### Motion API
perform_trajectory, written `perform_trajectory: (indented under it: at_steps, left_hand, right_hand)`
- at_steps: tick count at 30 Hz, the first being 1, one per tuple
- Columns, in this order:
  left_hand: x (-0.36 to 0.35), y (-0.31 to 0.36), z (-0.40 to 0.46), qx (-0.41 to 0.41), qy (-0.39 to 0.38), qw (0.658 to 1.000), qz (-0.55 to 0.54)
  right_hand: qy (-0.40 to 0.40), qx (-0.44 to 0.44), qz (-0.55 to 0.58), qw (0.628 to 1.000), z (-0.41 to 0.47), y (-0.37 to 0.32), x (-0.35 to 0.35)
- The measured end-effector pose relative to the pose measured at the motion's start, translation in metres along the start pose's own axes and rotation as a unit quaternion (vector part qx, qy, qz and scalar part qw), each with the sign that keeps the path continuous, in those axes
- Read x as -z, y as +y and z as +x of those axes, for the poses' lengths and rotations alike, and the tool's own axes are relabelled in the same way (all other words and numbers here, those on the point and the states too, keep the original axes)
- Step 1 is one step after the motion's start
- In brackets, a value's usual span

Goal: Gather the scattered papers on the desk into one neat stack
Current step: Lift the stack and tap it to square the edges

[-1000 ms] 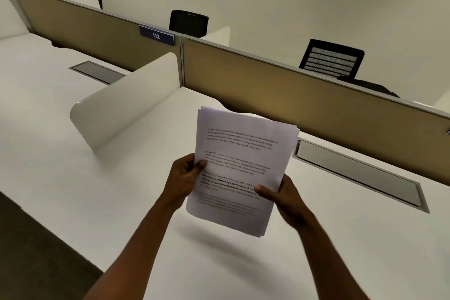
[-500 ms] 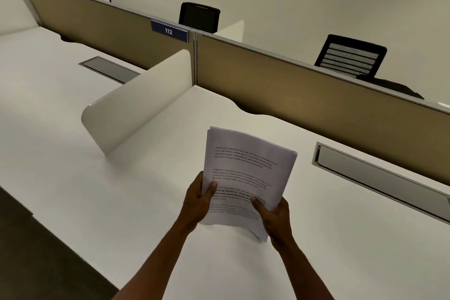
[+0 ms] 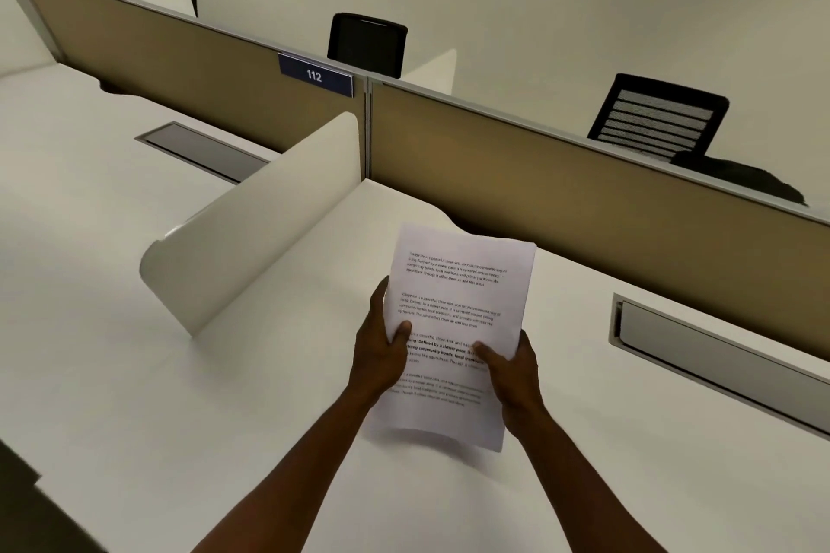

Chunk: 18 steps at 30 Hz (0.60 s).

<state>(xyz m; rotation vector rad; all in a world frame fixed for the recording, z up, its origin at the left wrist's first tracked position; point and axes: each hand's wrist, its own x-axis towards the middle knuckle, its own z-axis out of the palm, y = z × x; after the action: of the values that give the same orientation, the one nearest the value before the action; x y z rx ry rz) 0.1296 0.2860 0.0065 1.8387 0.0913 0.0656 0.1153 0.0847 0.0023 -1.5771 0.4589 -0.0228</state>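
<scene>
Left hand and right hand gripping thin printed paper stack, smooth white desk

Divider: we see it white, curved, standing upright.
Number plate: we read 112.
Chairs: black, behind partition.

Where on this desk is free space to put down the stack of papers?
Both hands, left hand and right hand, hold the stack of papers over the desk. Bare patches: the wide area between the white divider and the near desk edge, and the part right of the stack, before the grey cable tray. No spot is crowded.
</scene>
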Motion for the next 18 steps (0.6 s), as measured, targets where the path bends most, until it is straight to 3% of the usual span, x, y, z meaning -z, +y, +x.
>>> perform_trajectory:
  at_steps: [6, 14, 18]
  left_hand:
    - [0.035, 0.007, 0.106, 0.035, 0.050, 0.998, 0.014]
    - [0.074, -0.019, 0.244, 0.130, 0.048, 0.982, 0.127]
    - [0.082, -0.042, 0.293, 0.115, 0.034, 0.980, 0.161]
  right_hand:
    - [0.056, -0.034, 0.009, 0.998, 0.079, -0.030, -0.077]
    - [0.058, -0.044, -0.023, 0.997, 0.178, -0.050, -0.180]
    - [0.060, -0.052, -0.013, 0.997, 0.214, -0.042, -0.216]
